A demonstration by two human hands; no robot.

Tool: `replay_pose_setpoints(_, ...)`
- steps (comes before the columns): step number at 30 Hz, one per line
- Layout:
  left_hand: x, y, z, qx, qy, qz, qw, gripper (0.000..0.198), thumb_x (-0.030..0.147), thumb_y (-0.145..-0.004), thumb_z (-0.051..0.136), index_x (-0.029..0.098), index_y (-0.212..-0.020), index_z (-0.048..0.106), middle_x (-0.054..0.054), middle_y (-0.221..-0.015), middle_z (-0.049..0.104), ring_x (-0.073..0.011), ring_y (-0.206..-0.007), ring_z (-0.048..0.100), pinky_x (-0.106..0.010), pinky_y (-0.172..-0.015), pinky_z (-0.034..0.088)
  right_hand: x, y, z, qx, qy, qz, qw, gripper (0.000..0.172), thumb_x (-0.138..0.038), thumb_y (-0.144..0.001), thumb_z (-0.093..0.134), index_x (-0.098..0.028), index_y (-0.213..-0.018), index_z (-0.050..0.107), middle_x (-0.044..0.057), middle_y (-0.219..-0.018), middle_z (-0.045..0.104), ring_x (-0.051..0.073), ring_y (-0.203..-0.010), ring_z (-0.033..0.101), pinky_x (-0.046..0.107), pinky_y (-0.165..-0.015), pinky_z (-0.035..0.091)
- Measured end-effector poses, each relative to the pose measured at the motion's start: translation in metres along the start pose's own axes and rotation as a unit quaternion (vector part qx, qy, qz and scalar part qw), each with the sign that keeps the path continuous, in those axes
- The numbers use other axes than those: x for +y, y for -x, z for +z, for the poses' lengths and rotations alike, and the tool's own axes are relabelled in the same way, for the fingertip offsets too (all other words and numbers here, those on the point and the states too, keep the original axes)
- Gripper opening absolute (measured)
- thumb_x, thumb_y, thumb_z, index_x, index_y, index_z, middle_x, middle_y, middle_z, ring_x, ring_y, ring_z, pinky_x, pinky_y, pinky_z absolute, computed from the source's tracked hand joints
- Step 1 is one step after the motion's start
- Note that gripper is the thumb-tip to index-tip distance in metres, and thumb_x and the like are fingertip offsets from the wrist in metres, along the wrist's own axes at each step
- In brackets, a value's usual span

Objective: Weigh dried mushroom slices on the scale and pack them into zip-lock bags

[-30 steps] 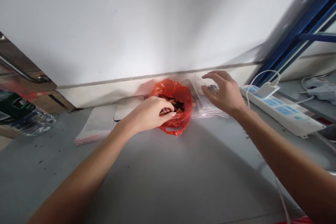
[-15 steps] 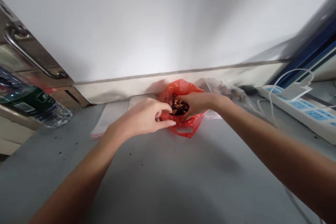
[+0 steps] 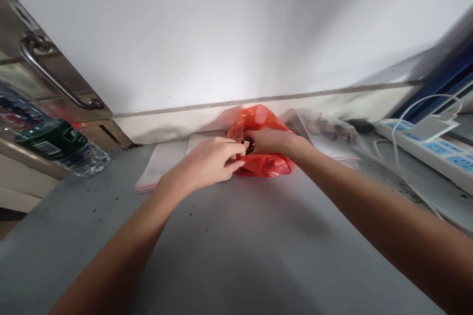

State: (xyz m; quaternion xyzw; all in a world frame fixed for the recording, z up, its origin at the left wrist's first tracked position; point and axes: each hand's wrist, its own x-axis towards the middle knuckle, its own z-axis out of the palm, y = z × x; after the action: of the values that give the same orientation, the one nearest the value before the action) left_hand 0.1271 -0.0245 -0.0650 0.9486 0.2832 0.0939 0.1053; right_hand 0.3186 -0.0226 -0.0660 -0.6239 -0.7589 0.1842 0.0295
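Note:
A red plastic bag (image 3: 258,165) stands against the foot of the wall with its mouth open. My left hand (image 3: 216,157) is at its left rim, fingers and thumb curled together on the thin plastic. My right hand (image 3: 264,140) reaches down inside the mouth, and its fingers are hidden there. Between the two hands a few dark brown and tan pieces (image 3: 249,145) show in the bag; their kind is unclear. Just behind my left hand lies a flat, pale, round-cornered device (image 3: 197,139), partly covered.
A stack of clear zip bags (image 3: 158,165) lies on the grey table (image 3: 229,246) at left, near a large water bottle (image 3: 62,140). To the right are a clear bag with brown pieces (image 3: 325,130), a dark object (image 3: 360,125) and a power strip (image 3: 439,150) with a white cable.
My right hand has gone deeper into the red bag, hiding its fingers and most of the contents. The bag's front edge has folded up, and the view has shifted slightly.

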Motion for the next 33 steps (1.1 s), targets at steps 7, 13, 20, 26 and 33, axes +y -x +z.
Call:
replay_pose_setpoints(7, -0.006, 0.005, 0.002, -0.018, -0.016, 0.022, 0.999, 0.024, 0.01, -0.094, 0.065, 0.018, -0.072, 0.068, -0.001, -0.075, 0.068, -0.0158, -0.064, 0.059, -0.027, -0.061, 0.037, 0.004, 0.001, -0.004, -0.05, 0.019, 0.064, 0.997, 0.026, -0.013, -0.081, 0.067, -0.024, -0.067, 0.048, 0.002, -0.072, 0.063, 0.02, -0.07, 0.061, 0.032, -0.06, 0.044)
replay_pose_setpoints(13, -0.002, 0.002, 0.0, -0.038, -0.028, -0.001, 0.999, 0.023, 0.01, -0.096, 0.064, 0.017, -0.075, 0.072, -0.002, -0.076, 0.07, -0.0159, -0.065, 0.06, -0.027, -0.062, 0.037, 0.011, 0.0, -0.003, -0.048, 0.043, 0.087, 0.994, 0.017, -0.014, -0.086, 0.066, -0.023, -0.076, 0.056, 0.003, -0.077, 0.065, 0.02, -0.073, 0.062, 0.031, -0.061, 0.043)
replay_pose_setpoints(20, -0.002, 0.006, -0.002, -0.035, 0.013, 0.003, 0.999, 0.019, 0.013, -0.098, 0.063, 0.019, -0.089, 0.079, -0.003, -0.088, 0.078, -0.0173, -0.073, 0.067, -0.028, -0.066, 0.042, 0.023, 0.011, -0.026, -0.013, 0.0, 0.085, 0.996, 0.008, -0.025, -0.086, 0.072, -0.023, -0.092, 0.069, 0.005, -0.084, 0.072, 0.022, -0.078, 0.067, 0.031, -0.063, 0.045)
replay_pose_setpoints(26, -0.007, 0.011, -0.011, -0.016, 0.048, -0.002, 0.999, 0.023, 0.023, -0.101, 0.06, 0.021, -0.111, 0.081, -0.003, -0.103, 0.083, -0.0168, -0.077, 0.071, -0.028, -0.07, 0.047, 0.038, 0.025, -0.041, -0.036, -0.102, 0.044, 0.993, 0.018, -0.039, -0.079, 0.077, -0.023, -0.077, 0.068, 0.002, -0.073, 0.07, 0.019, -0.067, 0.062, 0.033, -0.062, 0.044)
replay_pose_setpoints(33, -0.035, 0.031, -0.044, 0.025, 0.052, -0.116, 0.992, 0.041, 0.042, -0.097, 0.057, 0.026, -0.13, 0.076, -0.004, -0.117, 0.082, -0.0235, -0.098, 0.075, -0.031, -0.081, 0.056, 0.043, 0.039, -0.061, -0.013, -0.175, -0.039, 0.984, 0.036, -0.057, -0.069, 0.084, -0.026, -0.087, 0.077, 0.002, -0.08, 0.071, 0.021, -0.074, 0.062, 0.035, -0.063, 0.046)
